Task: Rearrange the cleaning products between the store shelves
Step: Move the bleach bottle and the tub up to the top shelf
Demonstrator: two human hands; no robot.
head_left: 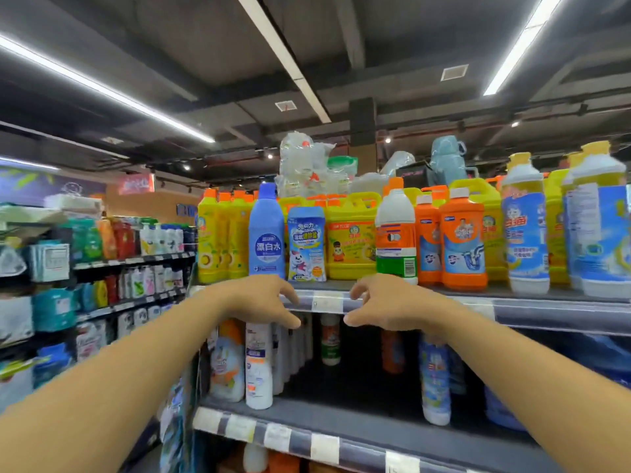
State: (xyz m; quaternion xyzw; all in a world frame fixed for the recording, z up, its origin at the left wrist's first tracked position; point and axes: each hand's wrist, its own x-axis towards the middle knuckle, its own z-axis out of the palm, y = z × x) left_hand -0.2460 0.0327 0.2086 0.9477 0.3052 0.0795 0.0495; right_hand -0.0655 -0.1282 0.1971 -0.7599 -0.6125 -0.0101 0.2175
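Observation:
Both my arms reach forward to the front edge of the top shelf (pixel 532 310). My left hand (pixel 263 302) and my right hand (pixel 386 303) hover there with loosely curled fingers and hold nothing. Just above my left hand stand a blue bleach bottle (pixel 266 233) and a light blue canister (pixel 306 244). Above my right hand stands a white and orange bottle (pixel 396 233), with orange drain cleaner bottles (pixel 462 238) to its right. On the lower shelf (pixel 358 421) a white bottle (pixel 258 367) stands under my left hand.
Yellow detergent jugs (pixel 350 240) fill the back of the top shelf, with tall yellow-capped bottles (pixel 526 227) at the right. Plastic-wrapped goods (pixel 307 165) lie on top behind. Another aisle of shelves (pixel 119 268) runs along the left. More bottles stand on the lower shelf at right (pixel 435 380).

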